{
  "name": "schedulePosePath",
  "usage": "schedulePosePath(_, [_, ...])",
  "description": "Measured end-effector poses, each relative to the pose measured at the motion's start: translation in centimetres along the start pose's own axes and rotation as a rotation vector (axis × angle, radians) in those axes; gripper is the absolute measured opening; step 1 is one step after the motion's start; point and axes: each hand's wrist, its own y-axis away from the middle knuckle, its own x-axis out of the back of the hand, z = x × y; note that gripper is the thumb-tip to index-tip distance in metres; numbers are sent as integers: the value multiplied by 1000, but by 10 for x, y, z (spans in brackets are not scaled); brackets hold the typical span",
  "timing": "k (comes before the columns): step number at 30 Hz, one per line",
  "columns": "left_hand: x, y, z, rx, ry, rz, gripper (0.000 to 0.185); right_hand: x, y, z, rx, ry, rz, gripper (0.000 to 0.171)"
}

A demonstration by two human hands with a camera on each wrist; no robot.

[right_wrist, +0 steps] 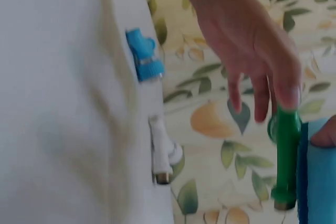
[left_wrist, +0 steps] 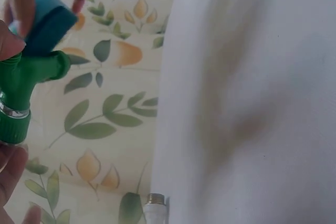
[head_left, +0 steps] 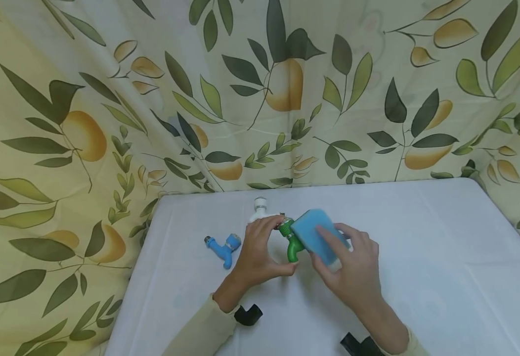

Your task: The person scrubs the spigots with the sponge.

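My left hand (head_left: 266, 247) pinches a green plastic tap (head_left: 292, 243) a little above the white table (head_left: 420, 257); thumb and fingers curl round its body. My right hand (head_left: 351, 264) grips a blue sponge (head_left: 319, 236) and holds it against the tap's right side. The left wrist view shows the green tap (left_wrist: 21, 85) close up with the sponge (left_wrist: 47, 22) above it. In the right wrist view the green tap (right_wrist: 286, 156) hangs from the left hand (right_wrist: 247, 35), the sponge (right_wrist: 320, 182) beside it.
A blue tap (head_left: 222, 245) lies on the table left of my hands, and a white tap (head_left: 260, 207) lies just behind them near the far edge. A leaf-and-fruit patterned curtain (head_left: 108, 123) surrounds the table. Bare tablecloth stretches to the right.
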Motion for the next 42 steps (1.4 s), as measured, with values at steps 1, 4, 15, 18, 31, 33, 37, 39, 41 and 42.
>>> schedulePosePath(1, [0,0,0,2,4,1,93,1,-1,3,-28,7,18,47])
schedulePosePath(4, [1,0,0,1,14,4,93,1,-3,6,-82,1,40,51])
schedulePosePath(15, [1,-4,3,-41,-13,4,93,1,-2,-2,32,-67,-42,53])
schedulePosePath(18, [3,-3,3,-52,-10,15,94,2,-4,8,-41,-22,13,49])
schedulePosePath(31, [3,-2,5,-43,-22,-4,94,-1,1,1,27,-79,-63,55])
schedulePosePath(33, [3,-2,5,-36,-11,-2,94,0,-2,7,-21,-48,-30,51])
schedulePosePath(37, [4,-1,4,-26,10,-2,95,0,-3,11,-74,-36,-26,57])
schedulePosePath(39, [3,0,4,-28,13,-5,94,0,0,7,-31,-66,-63,54])
schedulePosePath(41, [4,-1,5,-31,16,-7,94,1,1,1,30,-99,-97,51])
schedulePosePath(42, [4,-1,5,-34,18,-8,94,1,1,-1,56,-113,-105,52])
